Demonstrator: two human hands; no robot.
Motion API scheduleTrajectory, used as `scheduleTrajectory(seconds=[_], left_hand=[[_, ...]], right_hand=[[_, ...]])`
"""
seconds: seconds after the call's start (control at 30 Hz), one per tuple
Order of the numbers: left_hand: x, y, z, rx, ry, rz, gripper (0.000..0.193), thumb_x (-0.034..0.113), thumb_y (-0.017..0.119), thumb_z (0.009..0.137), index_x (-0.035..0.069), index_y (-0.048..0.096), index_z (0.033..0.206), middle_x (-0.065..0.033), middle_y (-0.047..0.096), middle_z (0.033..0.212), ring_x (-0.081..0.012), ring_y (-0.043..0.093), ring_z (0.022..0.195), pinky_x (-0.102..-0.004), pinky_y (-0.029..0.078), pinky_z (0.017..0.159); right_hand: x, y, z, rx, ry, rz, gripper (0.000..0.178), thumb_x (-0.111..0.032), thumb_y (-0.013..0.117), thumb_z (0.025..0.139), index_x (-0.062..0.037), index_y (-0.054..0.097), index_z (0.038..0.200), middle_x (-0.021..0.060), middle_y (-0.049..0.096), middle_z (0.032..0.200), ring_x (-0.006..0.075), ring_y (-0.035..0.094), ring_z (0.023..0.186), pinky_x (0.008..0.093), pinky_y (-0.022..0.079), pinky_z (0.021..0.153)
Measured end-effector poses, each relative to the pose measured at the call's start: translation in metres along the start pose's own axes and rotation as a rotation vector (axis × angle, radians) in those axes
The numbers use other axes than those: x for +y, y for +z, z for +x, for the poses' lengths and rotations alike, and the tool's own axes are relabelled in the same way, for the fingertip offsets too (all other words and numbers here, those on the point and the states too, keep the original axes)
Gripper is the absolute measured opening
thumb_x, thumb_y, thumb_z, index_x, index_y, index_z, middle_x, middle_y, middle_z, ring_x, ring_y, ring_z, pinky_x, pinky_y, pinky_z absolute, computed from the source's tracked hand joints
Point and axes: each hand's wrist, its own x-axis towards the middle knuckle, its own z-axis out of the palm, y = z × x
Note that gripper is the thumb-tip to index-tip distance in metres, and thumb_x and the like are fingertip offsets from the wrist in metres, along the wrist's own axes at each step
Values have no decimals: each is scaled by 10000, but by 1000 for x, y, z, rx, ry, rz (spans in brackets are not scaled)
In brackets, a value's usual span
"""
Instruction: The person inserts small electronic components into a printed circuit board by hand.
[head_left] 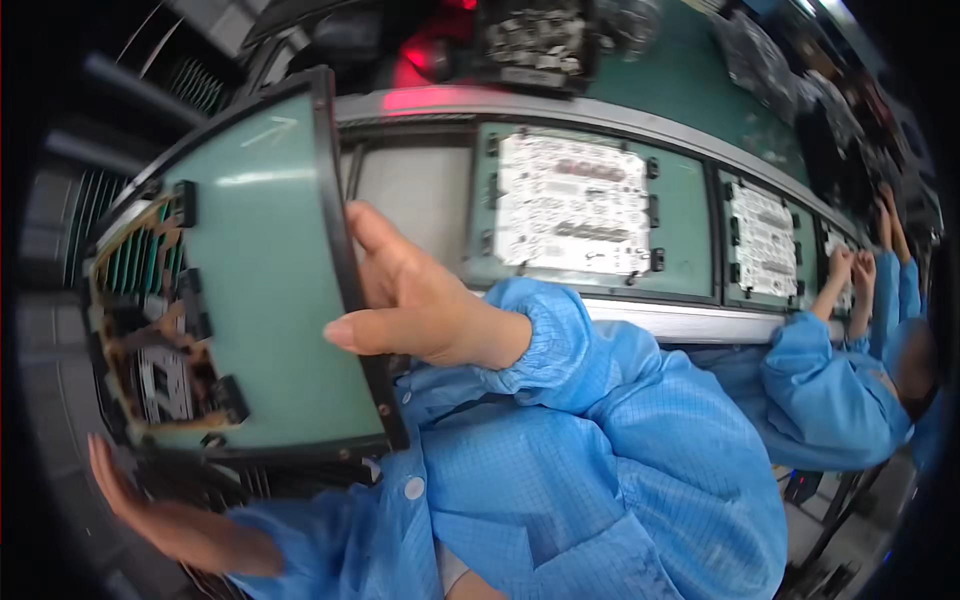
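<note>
A green carrier plate [262,290] with a black frame is held up, tilted, at the left. Black clips line an irregular cutout in it, and racks show through the opening. My right hand [425,305] grips its right edge, the thumb on the green face and the other fingers partly hidden behind the frame. By the lower left corner is my left hand [150,515], its fingers stretched out along the outer side; whether it touches the frame I cannot tell. On the line to the right lies another carrier [685,220] bearing a white circuit panel [572,205].
Further carriers with white panels [765,240] sit along the metal-railed line [640,312]. A black bin [530,45] of small parts stands behind the rail, near a red-lit device [428,58]. Another person's hands [848,270] work at the far right. Dark racks [190,85] stand at left.
</note>
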Motion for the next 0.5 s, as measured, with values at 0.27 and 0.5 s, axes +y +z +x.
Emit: scheduleTrajectory(seconds=[0.27,0.5], left_hand=[[-252,166,64,-734,-1111,-611,742,678,452,980,14,638,1253,-89,656,1144,-224,591,1032,-346,449,926],[-231,248,60,-883,-1268,-628,576,546,538,925,49,662,1189,-110,687,1052,-250,627,933,-365,477,907]], right_hand=[[-8,-65,-30,315,-66,-121,814,5,687,885,-64,209,1540,83,557,1282,73,566,1035,220,485,800],[-2,-97,-15,676,250,-171,706,-201,598,1016,33,176,1531,183,440,1450,230,446,1334,339,401,1086]])
